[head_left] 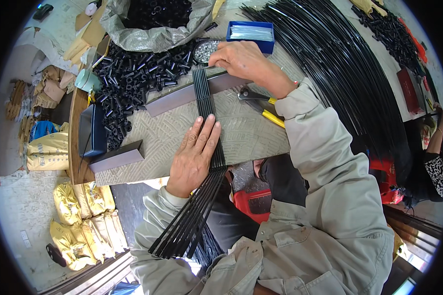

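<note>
On the workbench (241,132), looking down from the head cam, there's a flat bundle of thin black rods (207,123) laid side by side, running from the far side of the bench back toward the person and fanning out past the near edge. The left hand (194,155) is open, palm down, fingers spread flat on the left part of the bundle, pinning it to the woven mat. The right hand (243,61) sits at the far end of the rods, fingers curled loosely over the tips where they meet a grey metal bar (182,96); can't tell if it's actually pinching anything.

My read: this is the lining-up step, getting the rod ends flush against that bar. Next move probably needs the left hand pressing firmly so nothing slides while the right evens the tips.

Around it: a pile of small black tubes (133,73), a blue box (251,32), yellow-handled pliers (261,105) just beside the right wrist, and a big sweep of long black rods (339,64) off to the right.
</note>
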Tool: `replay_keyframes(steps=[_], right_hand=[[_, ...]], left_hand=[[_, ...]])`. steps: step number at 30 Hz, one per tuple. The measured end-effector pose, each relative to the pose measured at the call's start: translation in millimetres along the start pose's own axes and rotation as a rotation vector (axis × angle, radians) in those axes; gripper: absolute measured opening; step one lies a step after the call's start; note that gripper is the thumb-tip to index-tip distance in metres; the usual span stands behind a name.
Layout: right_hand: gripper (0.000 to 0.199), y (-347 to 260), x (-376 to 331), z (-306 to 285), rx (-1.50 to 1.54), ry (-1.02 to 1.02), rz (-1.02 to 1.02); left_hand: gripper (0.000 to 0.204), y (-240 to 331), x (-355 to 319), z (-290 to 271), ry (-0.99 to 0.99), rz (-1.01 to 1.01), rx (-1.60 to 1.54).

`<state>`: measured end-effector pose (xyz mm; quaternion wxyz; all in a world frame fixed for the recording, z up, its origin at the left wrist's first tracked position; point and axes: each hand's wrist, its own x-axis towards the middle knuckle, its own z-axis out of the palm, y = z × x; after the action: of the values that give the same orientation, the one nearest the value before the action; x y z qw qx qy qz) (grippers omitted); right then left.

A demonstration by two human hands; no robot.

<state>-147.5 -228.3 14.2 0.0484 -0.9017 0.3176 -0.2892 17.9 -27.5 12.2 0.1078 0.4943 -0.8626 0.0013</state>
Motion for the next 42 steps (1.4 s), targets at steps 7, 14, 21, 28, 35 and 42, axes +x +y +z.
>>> replay_keyframes(steps=[7,14,21,28,35,42], right_hand=[[0.01,-6,6,6,-0.023,-0.054,-0.01],[0.009,-4,1,9,0.079,0.087,-0.047],[0.007,-2,-1,-10,-0.111,-0.164,0.078],[0.009,1,5,5,0.206,-0.098,0.076],[0.01,38,10,-23,-0.121,0.34,0.148],[0.011,84,24,-38,-0.193,-0.162,0.271]], left_hand=[[0.055,-1,-2,-2,-0.017,0.001,0.042],[0.056,2,-1,-5,0.014,-0.006,-0.032],[0.058,-2,-5,1,0.02,0.012,-0.011],[0.06,-6,-7,5,0.02,0.052,0.077],[0.07,3,-6,-4,0.127,-0.01,0.1],[0.086,9,-13,-4,0.041,0.025,-0.145]])
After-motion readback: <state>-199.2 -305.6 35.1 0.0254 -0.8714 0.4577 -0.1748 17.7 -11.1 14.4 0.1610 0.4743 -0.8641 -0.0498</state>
